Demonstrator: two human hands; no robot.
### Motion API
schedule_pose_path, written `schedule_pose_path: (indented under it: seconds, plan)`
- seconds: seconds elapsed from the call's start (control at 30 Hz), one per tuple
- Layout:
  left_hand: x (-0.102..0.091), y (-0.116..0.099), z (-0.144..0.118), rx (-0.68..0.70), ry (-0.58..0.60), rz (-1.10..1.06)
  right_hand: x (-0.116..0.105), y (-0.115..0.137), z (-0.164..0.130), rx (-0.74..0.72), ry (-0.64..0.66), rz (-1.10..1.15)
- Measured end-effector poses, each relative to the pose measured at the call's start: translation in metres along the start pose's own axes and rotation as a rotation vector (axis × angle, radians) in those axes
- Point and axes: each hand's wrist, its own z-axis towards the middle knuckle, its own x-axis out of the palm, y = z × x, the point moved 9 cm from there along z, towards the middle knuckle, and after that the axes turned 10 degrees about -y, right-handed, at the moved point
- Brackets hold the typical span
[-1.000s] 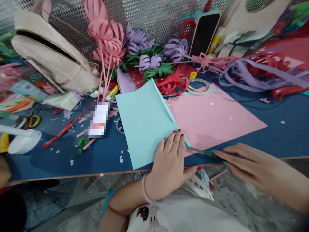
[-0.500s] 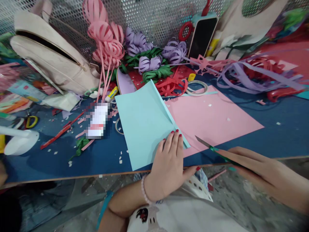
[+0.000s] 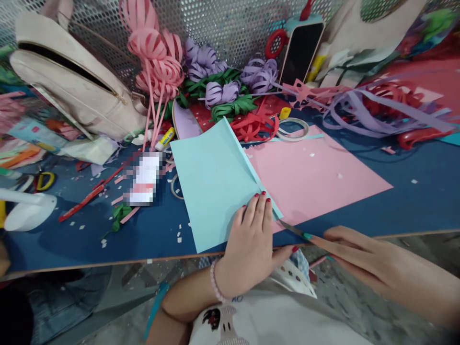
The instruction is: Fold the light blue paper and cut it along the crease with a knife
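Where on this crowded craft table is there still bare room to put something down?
Bare blue table lies right of the pink sheet, and a scrap-flecked strip runs along the front edge left of the light blue paper. The back, around the paper flowers and purple strips, is crowded.

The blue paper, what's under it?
The blue paper lies on the dark blue table and overlaps the pink sheet's near edge. Anything else beneath is covered.
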Motion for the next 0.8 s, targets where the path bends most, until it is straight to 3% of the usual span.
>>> schedule_pose_path:
  seconds: [0.3,0.47,0.67,0.8]
  plan:
    - [0.0,0.0,0.0,0.006,-0.009,0.002,0.002,0.015,0.023,-0.233,0.058,-0.227]
    - [0.0,0.0,0.0,0.002,-0.016,0.009,0.003,0.014,0.014,-0.231,0.046,-0.198]
    - [0.001,0.0,0.0,0.0,-0.005,0.003,0.01,0.004,-0.009,-0.075,0.094,-0.078]
    - [0.001,0.0,0.0,0.002,-0.012,-0.003,0.01,0.004,-0.007,-0.131,0.095,-0.07]
